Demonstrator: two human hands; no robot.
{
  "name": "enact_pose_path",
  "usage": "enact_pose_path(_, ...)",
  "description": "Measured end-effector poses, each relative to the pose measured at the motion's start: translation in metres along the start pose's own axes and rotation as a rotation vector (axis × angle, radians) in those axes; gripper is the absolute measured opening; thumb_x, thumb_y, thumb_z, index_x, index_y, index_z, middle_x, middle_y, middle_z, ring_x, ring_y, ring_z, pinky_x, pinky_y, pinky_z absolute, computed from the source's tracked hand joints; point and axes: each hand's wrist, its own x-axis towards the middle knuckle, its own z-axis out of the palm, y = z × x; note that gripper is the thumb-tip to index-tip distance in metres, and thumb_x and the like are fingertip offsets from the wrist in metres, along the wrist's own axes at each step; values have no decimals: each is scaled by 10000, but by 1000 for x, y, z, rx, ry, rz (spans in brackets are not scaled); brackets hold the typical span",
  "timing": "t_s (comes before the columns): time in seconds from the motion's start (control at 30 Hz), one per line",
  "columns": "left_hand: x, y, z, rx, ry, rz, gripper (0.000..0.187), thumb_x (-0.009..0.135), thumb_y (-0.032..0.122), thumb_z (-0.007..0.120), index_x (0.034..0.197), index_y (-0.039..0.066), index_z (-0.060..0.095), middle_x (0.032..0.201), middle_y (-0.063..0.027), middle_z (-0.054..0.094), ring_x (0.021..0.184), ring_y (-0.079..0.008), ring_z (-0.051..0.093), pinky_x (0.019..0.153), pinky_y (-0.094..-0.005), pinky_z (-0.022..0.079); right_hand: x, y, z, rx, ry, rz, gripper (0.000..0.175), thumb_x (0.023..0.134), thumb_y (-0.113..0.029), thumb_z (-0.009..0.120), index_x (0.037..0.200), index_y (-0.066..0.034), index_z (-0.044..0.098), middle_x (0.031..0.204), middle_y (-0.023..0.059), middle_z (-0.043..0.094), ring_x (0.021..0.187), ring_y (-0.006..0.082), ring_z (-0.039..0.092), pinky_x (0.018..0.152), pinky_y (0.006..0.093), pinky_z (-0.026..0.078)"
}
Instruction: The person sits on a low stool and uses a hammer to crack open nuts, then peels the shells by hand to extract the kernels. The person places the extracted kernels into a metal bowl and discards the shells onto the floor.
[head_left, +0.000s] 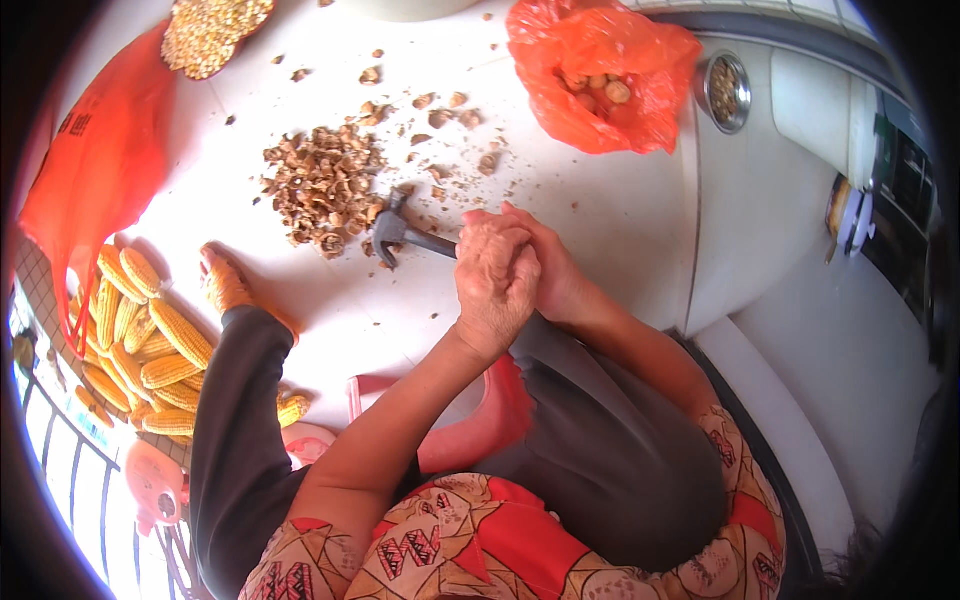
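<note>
My left hand (495, 281) and my right hand (559, 274) are pressed together above the floor, the left one with bent fingers over the right. Whatever lies between the palms is hidden. A claw hammer (427, 238) has its head on the floor at the edge of a heap of broken walnut shells (322, 184). Its dark handle runs out of sight behind my left hand, and I cannot tell if a finger touches it. Shell fragments (439, 118) lie scattered beyond the hammer. Farther off, an open red plastic bag (607, 45) contains several whole walnuts (616, 91).
A metal bowl (726, 94) with small pieces stands right of the bag. Corn cobs (176, 334) are piled left of my foot (225, 281), near another red bag (112, 150). Corn kernels (210, 34) fill a container at upper left. A pink plastic stool (465, 435) is between my legs.
</note>
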Motion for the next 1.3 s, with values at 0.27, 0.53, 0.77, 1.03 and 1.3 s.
enact_pose_path(0.27,-33,17,21,-139,-261,157,208,650,-84,573,853,-44,584,888,-169,598,916,-349,580,869,-428,446,-36,-3,-57,-78,129,-20,153,909,-149,453,868,-34,544,803,31,541,716,121,492,700,246,415)
enact_pose_path(0.53,-52,-18,10,-9,-450,167,207,643,-86,579,843,-34,565,788,-161,573,743,-339,553,692,-395,470,-82,-156,-93,-7,562,-433,122,871,-112,513,859,6,541,713,59,526,615,142,509,547,275,440)
enact_pose_path(0.77,-31,-15,11,62,-390,171,205,674,-112,563,864,-35,555,777,-182,569,699,-352,546,639,-392,468,-64,-282,-99,-102,827,-773,164,864,-60,492,969,63,463,763,157,542,661,243,563,599,409,530)
enact_pose_path(1.03,-38,-26,-1,130,-542,94,91,740,-61,576,816,-19,603,713,-149,579,655,-308,556,589,-367,456,-74,-157,-156,-807,936,-754,114,786,-95,523,724,-42,603,572,15,542,486,135,499,459,279,426)
enact_pose_path(1.3,-52,-24,-5,146,-612,96,38,739,-15,574,770,8,576,687,-157,556,634,-336,541,564,-407,449,-37,-2,-185,-1495,1488,-285,253,831,-254,498,738,-24,549,684,161,600,668,334,601,647,444,479)
